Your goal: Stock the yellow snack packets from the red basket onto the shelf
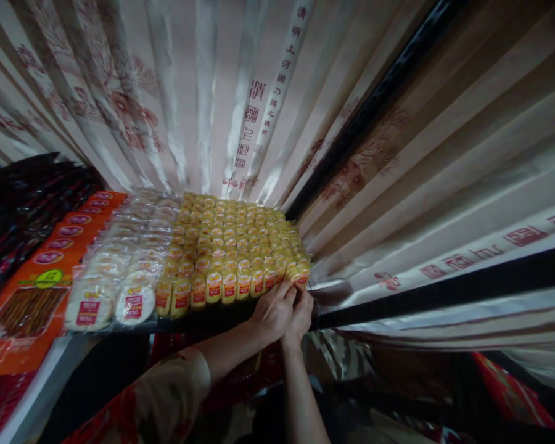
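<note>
Rows of small yellow wrapped cakes (229, 287) with red and white labels stand packed together on a dark display edge. At the front right corner of these rows, my left hand (274, 311) and my right hand (300, 313) are pressed close together. Their fingers are bent around a yellow wrapped cake (300, 273) at the end of the front row. My own hands hide its lower part, and the fingertips are hard to make out. My left forearm crosses in from the lower left, in a patterned sleeve.
Left of the cakes are round white wrapped biscuits (135, 303), orange snack packs (32, 305) and dark shiny packets (23, 203). Pleated curtains (203, 92) with red print hang behind. A dark bar (365, 111) slopes between the curtains, and another (444, 287) runs along the right.
</note>
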A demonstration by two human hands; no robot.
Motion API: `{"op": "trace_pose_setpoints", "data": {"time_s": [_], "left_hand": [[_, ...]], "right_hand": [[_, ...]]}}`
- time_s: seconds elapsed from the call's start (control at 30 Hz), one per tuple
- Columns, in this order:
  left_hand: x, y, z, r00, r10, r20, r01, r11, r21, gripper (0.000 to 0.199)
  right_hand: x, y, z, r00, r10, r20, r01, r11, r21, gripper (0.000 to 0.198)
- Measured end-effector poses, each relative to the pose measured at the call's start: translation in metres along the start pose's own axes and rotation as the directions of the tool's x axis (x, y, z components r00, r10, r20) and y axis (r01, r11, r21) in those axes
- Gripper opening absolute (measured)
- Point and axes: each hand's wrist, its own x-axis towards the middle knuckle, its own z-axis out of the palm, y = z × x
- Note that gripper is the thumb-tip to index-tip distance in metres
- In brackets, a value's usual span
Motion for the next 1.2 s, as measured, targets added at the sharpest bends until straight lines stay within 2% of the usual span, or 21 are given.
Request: {"op": "trace_pose_setpoints", "data": {"time_s": [0.13,0.33,0.5,0.7,0.8,0.9,0.97,1.03,1.07,1.1,1.13,1.2], "left_hand": [[-0.004,-0.006,0.004,0.997,0.078,-0.003,-0.078,0.996,0.049,0.037],[-0.005,-0.01,0.007,0.996,0.088,0.014,-0.088,0.996,0.005,0.039],[-0.006,-0.011,0.011,0.995,0.097,-0.032,-0.098,0.994,-0.054,0.039],[-0.011,-0.009,-0.004,0.991,0.132,0.012,-0.131,0.99,-0.06,0.035],[-0.032,-0.002,-0.019,0.993,0.103,0.053,-0.096,0.989,-0.115,0.034],[-0.071,0.001,-0.028,0.996,0.054,0.07,-0.042,0.984,-0.171,0.035],[-0.101,-0.005,-0.028,0.994,0.003,0.108,0.018,0.981,-0.192,0.031],[-0.131,-0.019,-0.026,0.968,-0.098,0.229,0.144,0.97,-0.195,0.025],[-0.144,-0.028,-0.024,0.939,-0.16,0.305,0.225,0.955,-0.191,0.024],[-0.155,-0.039,-0.021,0.905,-0.214,0.369,0.3,0.933,-0.196,0.025],[-0.165,-0.051,-0.019,0.88,-0.273,0.388,0.375,0.902,-0.214,0.028],[-0.178,-0.075,-0.014,0.858,-0.375,0.35,0.481,0.826,-0.294,0.03]], "right_hand": [[0.001,0.002,0.001,0.999,-0.043,0.013,0.043,0.999,0.021,0.045],[0.001,0.005,0.003,0.998,-0.059,0.008,0.058,0.997,0.056,0.048],[0.005,0.009,0.003,0.999,-0.032,-0.029,0.034,0.998,0.054,0.046],[0.005,0.009,0.003,1.0,-0.014,0.004,0.014,1.0,0.02,0.046],[0.002,0.0,0.002,0.995,0.059,-0.077,-0.057,0.998,0.027,0.046],[-0.008,-0.011,0.0,0.986,0.114,-0.126,-0.103,0.991,0.086,0.046],[-0.02,-0.016,-0.005,0.993,0.088,-0.084,-0.079,0.991,0.108,0.039],[-0.036,-0.021,-0.011,0.999,-0.02,0.04,0.015,0.994,0.104,0.032],[-0.045,-0.024,-0.015,0.986,-0.104,0.129,0.091,0.991,0.101,0.03],[-0.055,-0.028,-0.018,0.953,-0.203,0.224,0.184,0.977,0.104,0.029],[-0.065,-0.033,-0.02,0.9,-0.302,0.313,0.278,0.953,0.12,0.028],[-0.087,-0.046,-0.021,0.754,-0.466,0.463,0.432,0.883,0.184,0.025]]}}
